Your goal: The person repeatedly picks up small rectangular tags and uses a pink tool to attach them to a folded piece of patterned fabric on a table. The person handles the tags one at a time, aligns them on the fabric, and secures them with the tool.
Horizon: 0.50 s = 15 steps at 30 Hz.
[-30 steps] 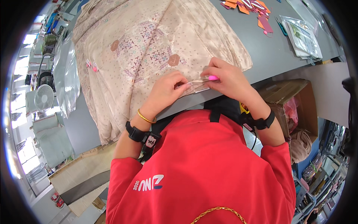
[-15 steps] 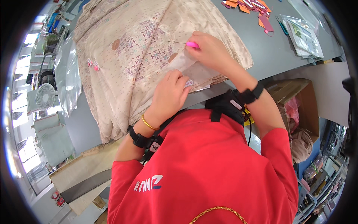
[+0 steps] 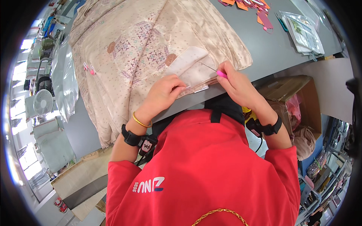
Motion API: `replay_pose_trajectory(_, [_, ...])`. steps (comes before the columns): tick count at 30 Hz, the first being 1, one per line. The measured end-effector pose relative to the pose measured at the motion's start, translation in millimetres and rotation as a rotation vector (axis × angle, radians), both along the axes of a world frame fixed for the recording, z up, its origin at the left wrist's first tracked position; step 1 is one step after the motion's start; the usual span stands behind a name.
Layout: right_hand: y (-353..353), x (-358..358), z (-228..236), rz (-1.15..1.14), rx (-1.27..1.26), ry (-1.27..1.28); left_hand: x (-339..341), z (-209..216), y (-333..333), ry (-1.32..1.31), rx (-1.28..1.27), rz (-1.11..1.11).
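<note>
A stack of folded beige floral cloth [image 3: 130,69] lies before me, glossy at its far right side. At its near edge my left hand [image 3: 163,93] pinches the border of a turned-back flap [image 3: 190,62] between thumb and fingers. A small white label [image 3: 201,89] sticks out beside it. My right hand [image 3: 238,86] is closed round the pink handle of a thin metal pick [image 3: 221,74], its slim shaft pointing left over the flap. Whether the tip touches the cloth, I cannot tell. Two brown round patches [image 3: 171,59] show on the print.
The cloth lies on a grey table [image 3: 260,56]. At the far right are orange and maroon tags [image 3: 264,19] and clear plastic packets [image 3: 301,35]. A cardboard box [image 3: 301,88] stands below the right edge. Pink pins [image 3: 91,71] sit on the cloth's left; a fan [image 3: 43,102] is further left.
My right hand has moved right and nearer to me with the pick, away from the middle of the cloth. My left hand has shifted slightly left and nearer. More of the pale flap shows.
</note>
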State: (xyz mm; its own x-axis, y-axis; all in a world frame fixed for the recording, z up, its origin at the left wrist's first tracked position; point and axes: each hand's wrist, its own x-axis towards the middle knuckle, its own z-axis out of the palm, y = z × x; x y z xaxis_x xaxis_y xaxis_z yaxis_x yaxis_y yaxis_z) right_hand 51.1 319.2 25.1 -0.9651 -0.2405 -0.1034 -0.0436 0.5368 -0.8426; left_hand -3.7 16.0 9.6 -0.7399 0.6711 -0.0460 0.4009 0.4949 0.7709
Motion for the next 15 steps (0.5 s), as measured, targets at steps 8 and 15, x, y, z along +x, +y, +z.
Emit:
replay_pose_trajectory(8, [-11.3, 17.6, -1.7, 0.031, 0.143, 0.057, -1.8, -11.3, -4.6, -0.459, 0.239, 0.242])
replay_pose_trajectory(15, [-15.5, 14.9, -11.2, 0.043, 0.165, 0.325, -2.6, -9.9, -8.1, -0.469, 0.221, 0.267])
